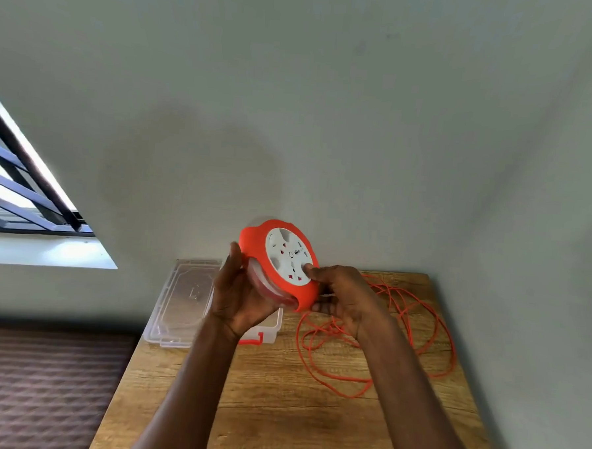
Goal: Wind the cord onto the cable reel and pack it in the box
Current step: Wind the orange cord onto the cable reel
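Head view: your left hand (236, 290) grips the cable reel (279, 263) above the table (278, 412); your right hand (339, 295) holds its near rim. The cord (377, 338) lies loose, far right. Risk: tangled loops snag while winding. The box (180, 304) sits left.

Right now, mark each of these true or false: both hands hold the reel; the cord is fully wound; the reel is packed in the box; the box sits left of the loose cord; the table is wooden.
1. Both hands hold the cable reel: true; the left hand and right hand grip it.
2. The cord is fully wound: false; it lies in loose loops on the table.
3. The reel is packed in the box: false; it is held in the air above the table.
4. The box sits left of the loose cord: true.
5. The table is wooden: true.
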Tool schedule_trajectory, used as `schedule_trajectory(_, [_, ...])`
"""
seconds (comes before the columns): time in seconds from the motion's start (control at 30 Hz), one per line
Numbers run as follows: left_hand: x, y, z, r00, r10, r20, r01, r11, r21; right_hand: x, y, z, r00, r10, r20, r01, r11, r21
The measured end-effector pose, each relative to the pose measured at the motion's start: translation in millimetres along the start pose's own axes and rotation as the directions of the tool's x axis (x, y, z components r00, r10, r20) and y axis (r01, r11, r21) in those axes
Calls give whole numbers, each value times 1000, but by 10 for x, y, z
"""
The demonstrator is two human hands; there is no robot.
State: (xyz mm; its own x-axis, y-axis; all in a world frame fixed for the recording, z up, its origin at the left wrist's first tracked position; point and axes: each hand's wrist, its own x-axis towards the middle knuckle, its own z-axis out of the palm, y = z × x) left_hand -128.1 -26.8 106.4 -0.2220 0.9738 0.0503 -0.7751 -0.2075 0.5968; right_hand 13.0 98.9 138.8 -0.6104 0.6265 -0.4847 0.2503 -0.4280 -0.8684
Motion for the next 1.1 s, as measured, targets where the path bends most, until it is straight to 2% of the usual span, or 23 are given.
schedule_trajectory(0.07, [-19, 55, -76, 999, -11, 47, 11, 1000, -1, -18, -50, -10, 998, 17, 60, -15, 999, -34])
schedule_trajectory(0.13, [-9, 101, -133, 999, -22, 32, 21, 1000, 16, -35, -94, -10, 994, 5, 112, 6, 994, -105])
schedule_trajectory(0.23, [33, 70, -119, 996, -36, 79, 36, 999, 1, -44, -128, -15, 994, -59, 93, 86, 940, -330])
schedule_trajectory(0.27, [61, 47, -94, 996, -41, 81, 42, 999, -15, -45, -128, -19, 990, -125, 62, 140, 865, -482])
schedule_trajectory(0.3, [93, 19, -66, 996, -55, 69, 57, 998, -21, -44, -118, -27, 973, -227, 36, 195, 733, -651])
schedule_trajectory(0.33, [127, -9, -39, 996, -73, 53, 74, 997, -28, -54, -101, -31, 935, -353, 22, 235, 574, -784])
schedule_trajectory(0.37, [154, -35, -15, 996, -85, 31, 86, 996, -35, -62, -81, -33, 874, -486, 29, 280, 452, -847])
schedule_trajectory(0.43, [192, -81, 1, 996, -88, -22, 86, 995, -55, -63, -57, -36, 755, -645, 114, 436, 365, -823])
schedule_trajectory(0.53, [217, -87, -45, 985, -129, -116, 120, 990, -80, -47, -45, -41, 673, -659, 337, 633, 279, -722])
schedule_trajectory(0.6, [227, -70, -104, 978, -142, -151, 130, 988, -82, -28, -23, -61, 674, -623, 397, 662, 272, -698])
schedule_trajectory(0.7, [237, -52, -158, 971, -161, -174, 150, 986, -77, 14, -29, -84, 693, -600, 400, 648, 274, -711])
schedule_trajectory(0.87, [266, -23, -129, 947, -247, -207, 244, 969, -37, 93, -10, -91, 694, -616, 372, 589, 190, -785])
schedule_trajectory(0.93, [284, -25, -119, 947, -221, -233, 221, 975, -28, 91, 22, -84, 700, -648, 299, 552, 225, -803])
schedule_trajectory(1.03, [303, -36, -81, 942, -179, -285, 188, 982, 6, 89, 56, 18, 720, -693, 40, 460, 433, -775])
schedule_trajectory(1.1, [310, -55, -35, 934, -165, -316, 187, 982, 41, 129, 90, 96, 699, -711, -75, 395, 471, -789])
